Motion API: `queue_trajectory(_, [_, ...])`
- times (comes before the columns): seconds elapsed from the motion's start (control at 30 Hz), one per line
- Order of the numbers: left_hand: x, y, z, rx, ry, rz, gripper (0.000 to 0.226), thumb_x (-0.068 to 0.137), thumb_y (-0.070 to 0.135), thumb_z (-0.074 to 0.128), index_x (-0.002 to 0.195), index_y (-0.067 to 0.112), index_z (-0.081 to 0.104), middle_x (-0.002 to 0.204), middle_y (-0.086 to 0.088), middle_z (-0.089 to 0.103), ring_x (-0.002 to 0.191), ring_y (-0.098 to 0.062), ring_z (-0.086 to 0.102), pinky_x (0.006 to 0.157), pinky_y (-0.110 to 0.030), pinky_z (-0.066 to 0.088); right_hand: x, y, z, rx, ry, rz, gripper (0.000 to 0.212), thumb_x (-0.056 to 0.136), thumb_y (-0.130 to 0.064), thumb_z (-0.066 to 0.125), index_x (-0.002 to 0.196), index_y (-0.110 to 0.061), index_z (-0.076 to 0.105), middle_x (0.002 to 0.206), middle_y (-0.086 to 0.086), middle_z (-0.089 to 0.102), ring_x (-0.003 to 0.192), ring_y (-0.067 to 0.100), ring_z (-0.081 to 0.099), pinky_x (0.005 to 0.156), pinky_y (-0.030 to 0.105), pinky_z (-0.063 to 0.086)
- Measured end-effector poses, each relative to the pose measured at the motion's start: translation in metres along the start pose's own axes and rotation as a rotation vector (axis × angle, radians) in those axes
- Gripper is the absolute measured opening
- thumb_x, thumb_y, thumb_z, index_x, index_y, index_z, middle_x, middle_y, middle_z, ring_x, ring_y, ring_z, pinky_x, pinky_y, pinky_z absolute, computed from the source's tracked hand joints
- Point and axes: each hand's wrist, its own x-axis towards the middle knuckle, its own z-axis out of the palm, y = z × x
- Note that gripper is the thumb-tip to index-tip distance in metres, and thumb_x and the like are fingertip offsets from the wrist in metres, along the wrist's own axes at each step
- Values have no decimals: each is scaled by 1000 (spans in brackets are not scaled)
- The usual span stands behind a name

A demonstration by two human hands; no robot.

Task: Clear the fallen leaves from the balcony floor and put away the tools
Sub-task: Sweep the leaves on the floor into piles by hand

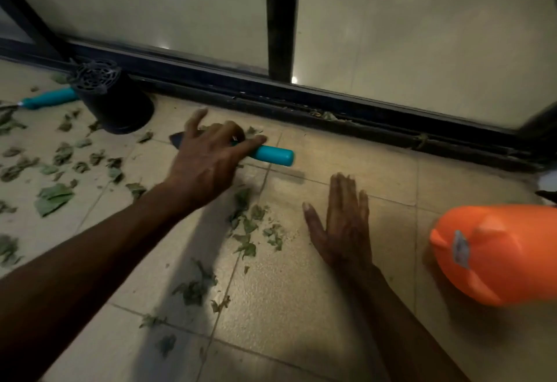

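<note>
Leaves [54,197] lie scattered over the tiled balcony floor [346,152], thickest at left, with 1 small cluster between the 2 hands. Left hand [208,161] rests over a teal-handled tool [274,155] lying beside the door track [331,110]; whether its fingers [256,142] grasp the handle cannot be told. Right hand [343,231] lies flat on the floor, fingers released and straight. Second teal-handled tool [49,98] lies behind a tipped black pot [120,110]. Orange container [497,255] sits far right.

Leaves [54,197] scattered on floor [331,306] left and centre, pot [117,104] lying by door track [331,113], trowel [272,155] right of it under left hand [208,158], jug [500,255] far right.
</note>
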Motion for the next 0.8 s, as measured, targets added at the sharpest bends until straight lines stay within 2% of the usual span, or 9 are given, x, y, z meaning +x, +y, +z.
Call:
queue_trajectory(0.1, [45, 49, 16, -59, -75, 127, 64, 99, 23, 61, 158, 31, 36, 132, -9, 60, 122, -32, 58, 123, -62, 18, -14, 6, 7, -103, -2, -118, 88, 101, -69, 22, 165, -9, 8, 173, 11, -1, 160, 25, -6, 130, 49, 1])
queue_trajectory(0.17, [71, 75, 31, -75, -154, 177, 63, 101, 27, 58, 159, 32, 33, 136, -8, 55, 126, -32, 53, 123, -60, 20, -22, 4, 9, -43, 72, -179, 80, 103, -62, 34, 160, -7, 29, 169, 15, 23, 158, 28, 14, 129, 48, 14])
queue_trajectory(0.23, [89, 91, 42, -71, -209, 224, 63, 101, 32, 58, 159, 32, 34, 137, -10, 51, 128, -33, 49, 121, -58, 25, -26, 3, 10, 4, 149, -258, 66, 102, -52, 46, 150, -8, 48, 156, 16, 46, 148, 30, 38, 123, 51, 29])
queue_trajectory(0.33, [101, 104, 52, -78, -307, 312, 61, 102, 32, 58, 158, 32, 35, 138, -11, 48, 129, -32, 45, 120, -57, 26, -27, 3, 6, -22, 332, -264, 42, 96, -38, 55, 128, -10, 62, 129, 13, 60, 120, 33, 57, 108, 51, 42])
queue_trajectory(0.43, [95, 108, 55, -126, -320, 313, 61, 101, 32, 57, 159, 29, 35, 144, -11, 48, 134, -31, 45, 123, -57, 23, -23, 5, 0, 133, 548, -42, 29, 96, -27, 51, 119, -11, 58, 116, 12, 57, 104, 28, 55, 96, 42, 45])
queue_trajectory(0.57, [25, 135, 43, -496, -63, -51, 56, 106, 40, 39, 156, 16, 42, 157, -14, 44, 144, -29, 41, 121, -53, 32, -11, 11, -5, 538, 809, 332, 36, 102, -23, 45, 130, -3, 56, 123, 15, 55, 109, 23, 54, 92, 31, 45])
queue_trajectory(0.63, [-30, 170, 37, -510, -184, -14, 61, 110, 49, 29, 161, 17, 31, 168, -11, 30, 156, -26, 23, 127, -54, 20, -9, 11, -5, 631, 813, 363, 37, 102, -20, 44, 134, -3, 55, 127, 16, 54, 114, 20, 53, 96, 25, 42])
queue_trajectory(0.73, [-79, 206, 47, -371, -421, 226, 80, 106, 67, 24, 167, 17, 11, 175, -9, 5, 162, -24, -7, 129, -55, 1, -10, 18, -5, 679, 769, 323, 43, 101, -27, 41, 134, -3, 55, 131, 15, 56, 121, 17, 52, 102, 19, 38])
queue_trajectory(0.8, [-78, 204, 57, -306, -434, 216, 87, 104, 72, 22, 167, 15, 3, 175, -7, -5, 161, -23, -13, 128, -56, -1, -11, 21, -5, 673, 729, 302, 45, 101, -30, 41, 134, -3, 56, 130, 14, 57, 121, 18, 53, 104, 26, 42])
